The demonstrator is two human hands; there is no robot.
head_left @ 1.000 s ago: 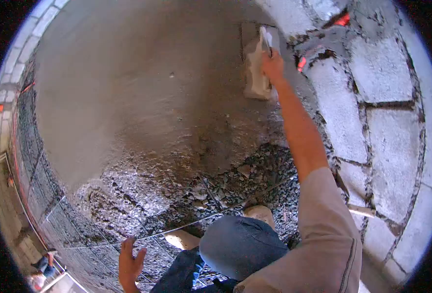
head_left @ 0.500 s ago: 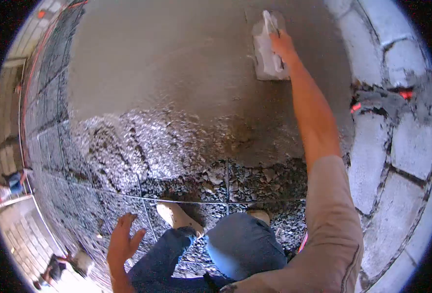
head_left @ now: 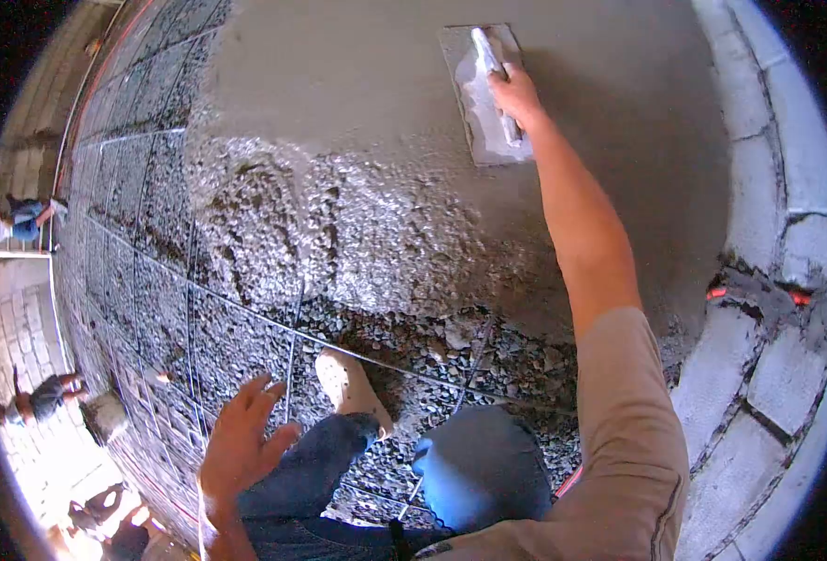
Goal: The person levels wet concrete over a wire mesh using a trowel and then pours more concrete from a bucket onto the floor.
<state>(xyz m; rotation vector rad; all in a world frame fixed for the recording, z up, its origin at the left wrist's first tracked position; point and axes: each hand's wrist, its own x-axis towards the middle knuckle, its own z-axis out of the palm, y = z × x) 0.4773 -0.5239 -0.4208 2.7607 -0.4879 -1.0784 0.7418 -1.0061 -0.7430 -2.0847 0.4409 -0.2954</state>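
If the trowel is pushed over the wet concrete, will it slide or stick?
The trowel probably glides: the concrete around it looks smooth, wet. Its blade seems stiff, lying flat under the right hand. Smeared paste may make it slippery.

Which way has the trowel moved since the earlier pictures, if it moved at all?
Yes. The trowel, held in the right hand, has slid left over the smooth concrete, away from the block wall it was beside earlier.

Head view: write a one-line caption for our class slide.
Right hand holds a trowel flat on smoothed concrete; open left hand hovers over gravel and wire mesh.
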